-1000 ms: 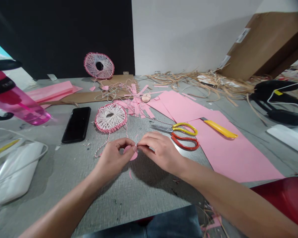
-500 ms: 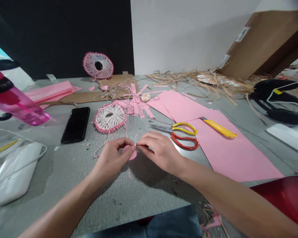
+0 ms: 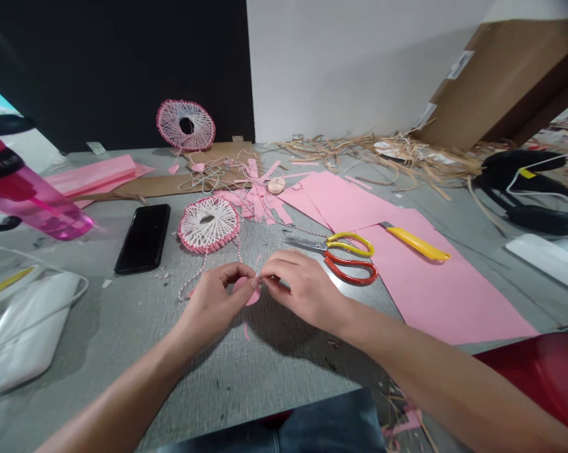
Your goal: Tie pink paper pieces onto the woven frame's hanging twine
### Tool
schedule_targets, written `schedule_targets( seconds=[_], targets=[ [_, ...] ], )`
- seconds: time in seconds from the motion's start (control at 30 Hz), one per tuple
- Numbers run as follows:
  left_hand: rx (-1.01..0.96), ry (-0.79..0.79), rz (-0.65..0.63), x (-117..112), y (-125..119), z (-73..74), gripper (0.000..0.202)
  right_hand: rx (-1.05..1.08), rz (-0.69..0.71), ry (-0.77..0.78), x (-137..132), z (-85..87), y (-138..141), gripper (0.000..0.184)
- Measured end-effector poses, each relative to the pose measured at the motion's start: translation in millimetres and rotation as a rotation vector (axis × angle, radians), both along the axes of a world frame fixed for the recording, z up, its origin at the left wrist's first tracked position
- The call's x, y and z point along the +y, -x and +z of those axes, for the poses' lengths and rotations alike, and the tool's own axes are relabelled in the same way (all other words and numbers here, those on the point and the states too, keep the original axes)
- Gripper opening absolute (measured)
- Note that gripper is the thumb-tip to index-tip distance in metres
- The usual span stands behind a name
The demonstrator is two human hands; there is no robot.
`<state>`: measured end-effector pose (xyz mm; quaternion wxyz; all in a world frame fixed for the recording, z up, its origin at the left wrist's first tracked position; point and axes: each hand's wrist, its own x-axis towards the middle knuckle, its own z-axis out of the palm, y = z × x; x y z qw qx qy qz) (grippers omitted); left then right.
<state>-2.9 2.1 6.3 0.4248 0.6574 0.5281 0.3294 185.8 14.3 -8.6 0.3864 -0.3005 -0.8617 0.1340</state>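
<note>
My left hand pinches a small pink paper cutout just above the grey table. My right hand meets it at the same spot, thumb and forefinger pressed together on the cutout's edge, where a red-and-white twine seems to end. The twine runs up to a round string-woven disc with a pink rim, lying a little beyond my hands. A second woven disc leans upright against the dark wall at the back.
Scissors with yellow and red handles and a yellow cutter lie on pink paper sheets to the right. A black phone, a pink bottle and a white bag are left. Straw and a cardboard box lie behind.
Both hands hold the same pinch on the pink cutout; only the camera view has drifted slightly.
</note>
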Motion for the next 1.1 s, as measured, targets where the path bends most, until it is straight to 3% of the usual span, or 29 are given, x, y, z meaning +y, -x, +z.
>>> schedule_targets(
  seconds=[0.17,0.4,0.73,1.1],
  targets=[
    [0.004,-0.007,0.004,1.2,-0.6,1.1,0.022,0.084,0.011,0.118,-1.0,1.1,0.3,0.014],
    [0.079,-0.057,0.031,0.6,0.6,1.8,0.020,0.106,-0.022,0.101,-2.4,0.2,1.0,0.011],
    [0.262,-0.253,0.012,-5.6,-3.6,4.3,0.016,0.124,-0.048,0.130,-0.9,-0.4,3.0,0.016],
    [0.257,-0.263,0.012,-3.6,-4.0,2.1,0.016,0.128,-0.047,0.123,-2.2,-1.0,2.8,0.014]
  ],
)
